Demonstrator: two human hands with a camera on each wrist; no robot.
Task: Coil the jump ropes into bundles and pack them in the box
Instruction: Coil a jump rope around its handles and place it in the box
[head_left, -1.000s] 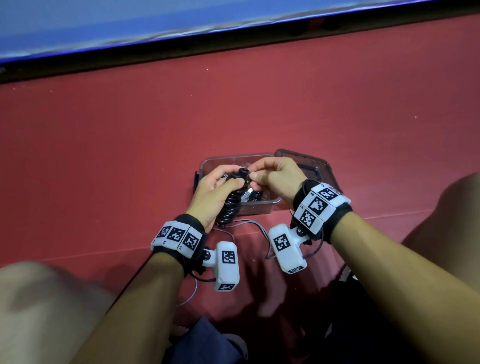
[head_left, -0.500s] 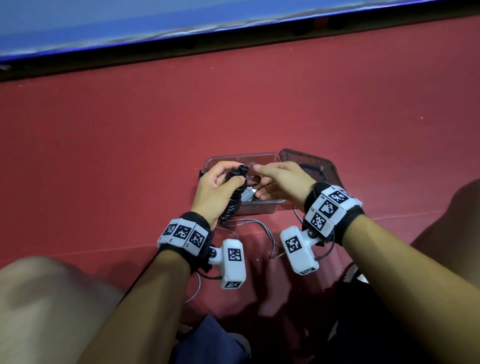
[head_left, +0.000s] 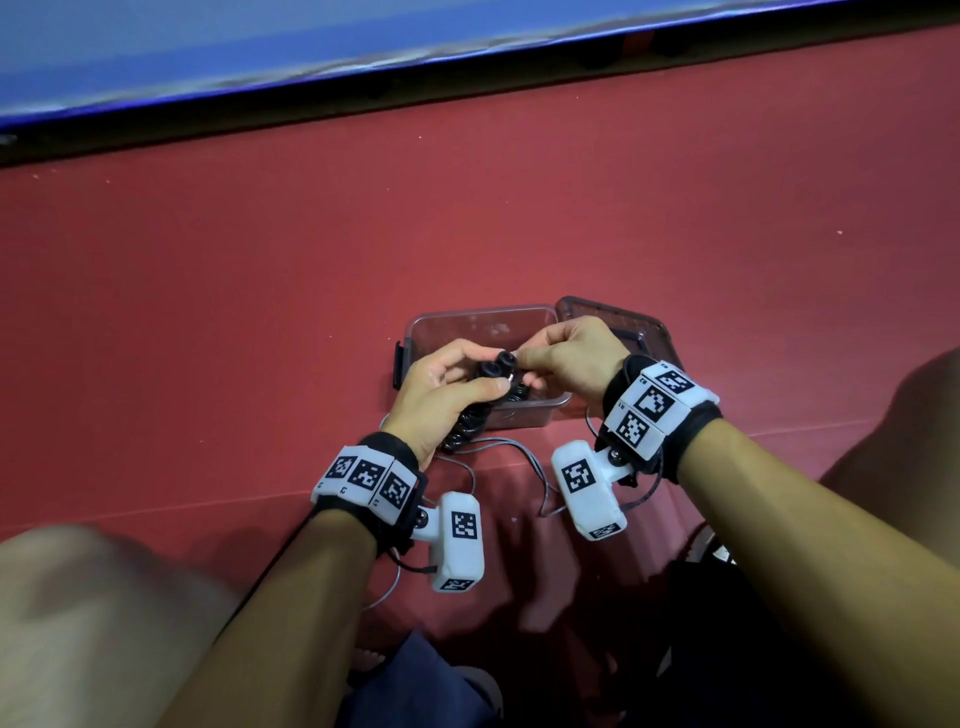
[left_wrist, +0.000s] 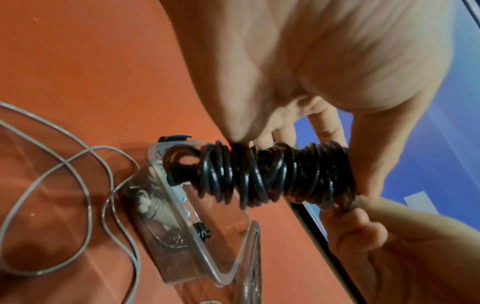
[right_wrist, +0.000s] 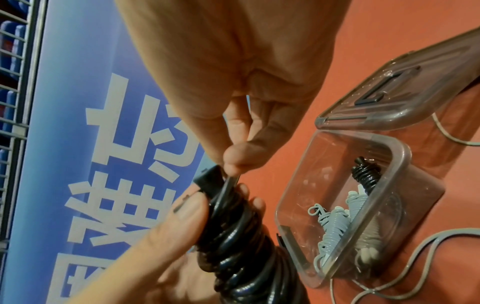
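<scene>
We hold the black jump rope, wound tightly round its own two handles into a thick bundle, above the near edge of the clear rectangular plastic box on the red floor. Our left hand is wrapped round the bundle, thumb pressed on its upper turns. Our right hand pinches the thin free end of the cord at the handle caps, fingers curled.

Risk, as we judge it: the end is not yet secured. If the pinch slips, or the left thumb eases, the stiff glossy turns could spring loose and the bundle unravel. The bundle could also catch on the box rim as it goes in.

In the box lie a grey coiled rope bundle and a second black bundle, so space is limited. The smoky transparent lid lies beside the box's right edge. A loose grey rope trails on the floor at the near side.

Writing: large white characters on the blue banner, only partly in view; we cannot read them. Square black-and-white coded markers cover both wristbands.
</scene>
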